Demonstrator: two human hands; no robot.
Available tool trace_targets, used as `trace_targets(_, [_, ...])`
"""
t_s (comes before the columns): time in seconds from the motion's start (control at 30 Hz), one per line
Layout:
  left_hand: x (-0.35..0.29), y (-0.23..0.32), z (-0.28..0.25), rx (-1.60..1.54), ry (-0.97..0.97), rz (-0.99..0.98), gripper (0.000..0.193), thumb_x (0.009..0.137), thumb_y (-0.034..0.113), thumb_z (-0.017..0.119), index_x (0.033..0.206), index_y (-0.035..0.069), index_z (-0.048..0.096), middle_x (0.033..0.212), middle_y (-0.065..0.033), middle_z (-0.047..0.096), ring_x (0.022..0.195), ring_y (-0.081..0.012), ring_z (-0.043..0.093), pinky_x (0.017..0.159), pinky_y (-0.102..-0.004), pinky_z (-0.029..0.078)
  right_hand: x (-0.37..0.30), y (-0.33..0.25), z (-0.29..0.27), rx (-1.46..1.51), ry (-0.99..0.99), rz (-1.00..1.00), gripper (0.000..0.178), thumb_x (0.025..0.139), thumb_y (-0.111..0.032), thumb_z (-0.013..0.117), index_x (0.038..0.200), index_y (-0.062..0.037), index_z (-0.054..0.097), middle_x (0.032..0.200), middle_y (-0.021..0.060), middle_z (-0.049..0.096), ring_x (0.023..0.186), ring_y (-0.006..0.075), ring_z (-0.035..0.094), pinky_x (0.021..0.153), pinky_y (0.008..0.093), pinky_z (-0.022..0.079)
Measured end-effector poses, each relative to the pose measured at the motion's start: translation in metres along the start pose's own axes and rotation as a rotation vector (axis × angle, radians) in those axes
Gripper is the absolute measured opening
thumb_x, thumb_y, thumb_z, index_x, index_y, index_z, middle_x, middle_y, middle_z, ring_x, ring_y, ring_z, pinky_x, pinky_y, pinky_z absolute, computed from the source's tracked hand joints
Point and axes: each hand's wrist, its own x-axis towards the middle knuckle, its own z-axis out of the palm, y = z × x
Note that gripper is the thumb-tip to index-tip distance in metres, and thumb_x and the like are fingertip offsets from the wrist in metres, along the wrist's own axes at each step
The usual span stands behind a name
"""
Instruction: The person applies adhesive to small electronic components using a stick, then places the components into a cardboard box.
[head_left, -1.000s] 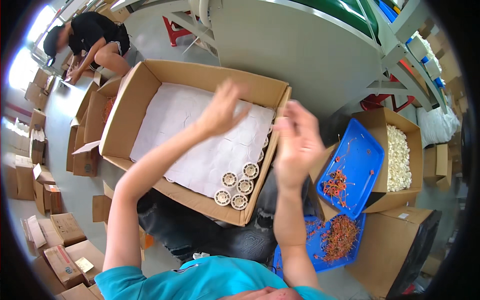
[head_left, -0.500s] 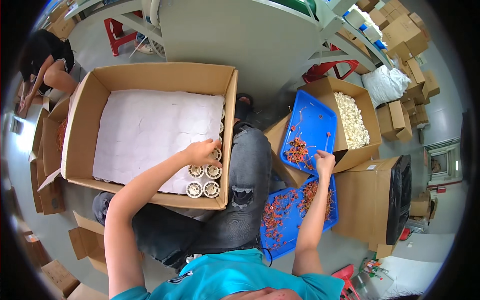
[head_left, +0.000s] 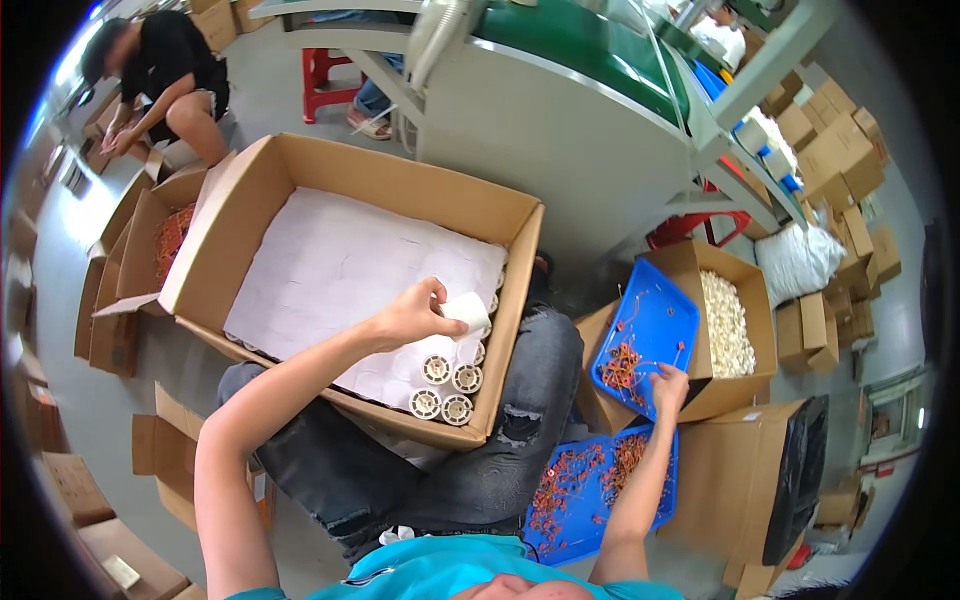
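Wht cyl. (head_left: 467, 313), smooth-sided, in L grip (head_left: 415, 314) over creased wht paper (head_left: 340, 255).

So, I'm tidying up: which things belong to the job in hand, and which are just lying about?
Seemingly in use: white cylinder, held by the left hand; upper blue tray and orange parts, by the right hand; large open carton.
Apparently lying about: white sack, stacked cartons.

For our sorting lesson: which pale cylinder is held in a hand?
The pale cylinder in the left hand: its smooth side shows, whereas the four cylinders in the near right corner of the carton show slotted round ends.
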Motion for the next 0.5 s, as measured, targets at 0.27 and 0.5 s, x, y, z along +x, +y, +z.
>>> trace_targets(0.27, [-0.056, 0.021, 0.002, -0.567, -0.143, 0.188, 0.064, 0.073, 0.006, 0.083, 0.128, -0.003, 0.052, 0.107, -0.0124, 0.068, 0.097, -0.0188, 0.066, 0.087, -0.0324, 0.053, -0.016, -0.087, -0.112, -0.041, 0.41, -0.215, 0.023, 0.086, -0.004, 0.063, 0.106, 0.0039, 0.072, 0.096, 0.0211, 0.069, 0.086, 0.0292, 0.071, 0.075, 0.0392, 0.055])
trace_targets(0.5, [-0.071, 0.017, -0.018, -0.648, 0.027, 0.434, 0.048, 0.076, 0.021, 0.082, 0.116, 0.001, 0.063, 0.115, -0.01, 0.067, 0.105, -0.0186, 0.064, 0.097, -0.0357, 0.049, -0.121, -0.311, -0.052, 1.005, -0.615, -0.451, 0.021, 0.09, 0.0, 0.064, 0.108, 0.009, 0.068, 0.091, 0.0163, 0.071, 0.074, 0.0208, 0.07, 0.069, 0.0298, 0.059])
